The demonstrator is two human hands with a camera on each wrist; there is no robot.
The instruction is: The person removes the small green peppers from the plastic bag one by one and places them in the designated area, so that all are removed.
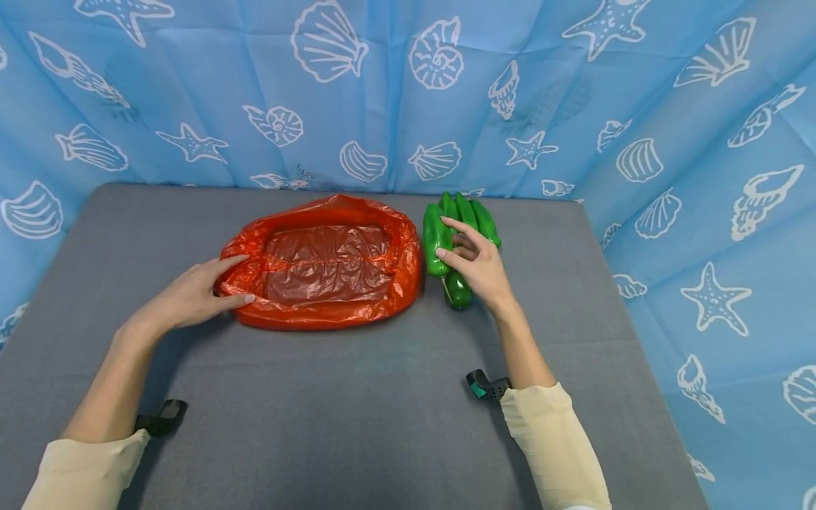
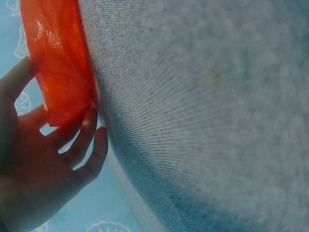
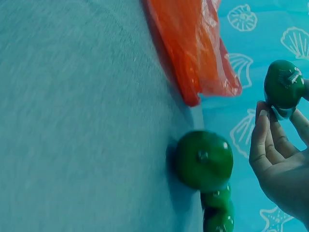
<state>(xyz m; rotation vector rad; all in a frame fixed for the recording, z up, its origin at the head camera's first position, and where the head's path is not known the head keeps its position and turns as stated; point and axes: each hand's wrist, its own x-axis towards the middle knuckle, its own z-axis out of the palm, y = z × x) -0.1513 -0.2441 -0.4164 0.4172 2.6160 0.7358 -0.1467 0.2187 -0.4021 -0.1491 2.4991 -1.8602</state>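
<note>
A red plastic bag [image 1: 408, 283] lies on the grey table with its mouth spread wide, facing up. My left hand [image 1: 197, 294] holds the bag's left end between thumb and fingers; the left wrist view shows the fingers [image 2: 89, 128] against the red film [image 2: 60, 53]. Just right of the bag, my right hand [image 1: 481, 265] grips a long green pepper [image 1: 435, 237] between thumb and fingertips. The right wrist view shows this pepper [image 3: 282, 87] raised off the table, stem end toward the camera. Below it sits a rounded dark green vegetable [image 1: 457, 292], partly covered in the head view.
Several more long green peppers [image 1: 486, 221] lie side by side behind the right hand, near the table's back edge. A blue curtain [image 1: 382, 106] with white shell prints hangs behind and to the right. The grey tabletop [image 1: 344, 411] stretches between the forearms.
</note>
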